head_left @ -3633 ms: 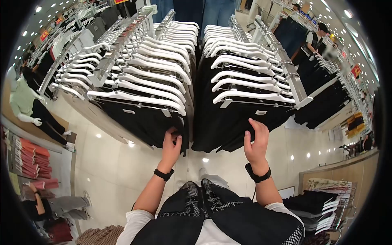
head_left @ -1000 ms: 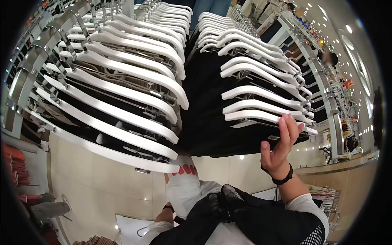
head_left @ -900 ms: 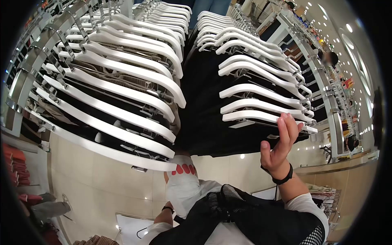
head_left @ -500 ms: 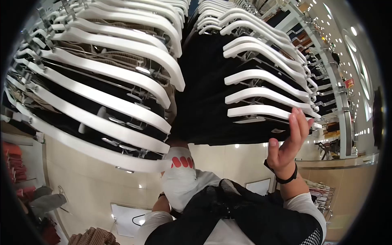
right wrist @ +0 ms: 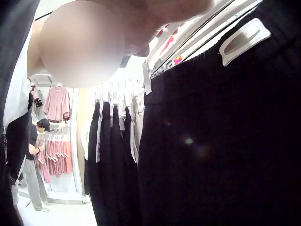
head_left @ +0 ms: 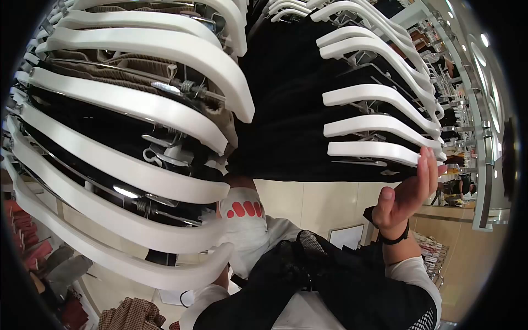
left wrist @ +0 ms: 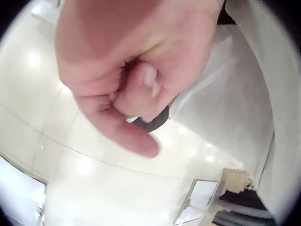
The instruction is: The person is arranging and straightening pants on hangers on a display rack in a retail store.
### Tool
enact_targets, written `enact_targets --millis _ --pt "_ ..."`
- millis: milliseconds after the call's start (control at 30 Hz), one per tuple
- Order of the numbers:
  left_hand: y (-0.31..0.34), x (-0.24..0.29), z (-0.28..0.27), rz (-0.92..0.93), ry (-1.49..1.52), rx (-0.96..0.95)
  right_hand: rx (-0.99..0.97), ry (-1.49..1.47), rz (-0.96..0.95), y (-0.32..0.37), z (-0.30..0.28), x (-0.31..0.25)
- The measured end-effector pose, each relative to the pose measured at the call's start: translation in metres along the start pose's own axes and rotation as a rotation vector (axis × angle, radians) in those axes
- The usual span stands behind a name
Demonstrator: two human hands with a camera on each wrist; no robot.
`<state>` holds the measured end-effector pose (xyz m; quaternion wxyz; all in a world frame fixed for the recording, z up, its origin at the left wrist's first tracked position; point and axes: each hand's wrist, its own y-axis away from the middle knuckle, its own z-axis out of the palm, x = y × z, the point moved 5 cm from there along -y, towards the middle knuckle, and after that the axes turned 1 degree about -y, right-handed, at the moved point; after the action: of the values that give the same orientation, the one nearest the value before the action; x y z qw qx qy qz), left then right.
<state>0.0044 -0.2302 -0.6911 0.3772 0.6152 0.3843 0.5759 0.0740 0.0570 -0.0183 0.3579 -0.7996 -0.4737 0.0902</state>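
Compared with half a second ago, the left row of white hangers [head_left: 126, 173] looms larger in my head view, and the right hand [head_left: 404, 201] sits further right. Its fingers are extended, thumb apart, fingertips at the outer end of the front right-row hanger [head_left: 371, 149], above black trousers [head_left: 286, 110]. My left-wrist view shows the left hand [left wrist: 136, 61] loosely curled, holding nothing, over pale tiled floor [left wrist: 87, 186]. Metal clips [head_left: 190, 89] hang beneath smooth, curved hangers, beside ribbed beige trousers [head_left: 129, 67].
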Motion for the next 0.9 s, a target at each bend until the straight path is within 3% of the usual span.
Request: enact_targets --millis 333,467,500,533,633,700,833,900 --pt "-0.017 -0.007 0.020 0.058 0.241 -0.064 0.016 0.000 -0.014 0.002 0.003 0.005" --pt "0.031 -0.127 -0.008 0.016 0.476 -0.191 0.037 -0.085 0.030 0.005 -0.002 0.004" --pt "0.050 -0.159 -0.025 -0.062 0.433 -0.183 0.033 -0.072 0.009 0.007 -0.003 0.005" --pt "0.056 -0.173 -0.058 -0.192 0.185 -0.080 0.043 -0.059 -0.003 0.011 -0.004 0.007" --pt "0.085 -0.138 -0.132 -0.125 -0.041 0.187 0.098 -0.079 0.019 0.015 -0.004 0.010" --pt "0.083 -0.113 -0.165 -0.045 -0.059 0.265 0.112 -0.096 0.029 0.008 0.003 0.001" --pt "0.068 -0.035 -0.215 0.258 -0.109 0.509 0.164 -0.156 0.082 0.001 0.003 -0.005" --pt "0.074 0.016 -0.237 0.339 -0.101 0.506 0.187 -0.168 0.117 0.003 0.002 -0.007"
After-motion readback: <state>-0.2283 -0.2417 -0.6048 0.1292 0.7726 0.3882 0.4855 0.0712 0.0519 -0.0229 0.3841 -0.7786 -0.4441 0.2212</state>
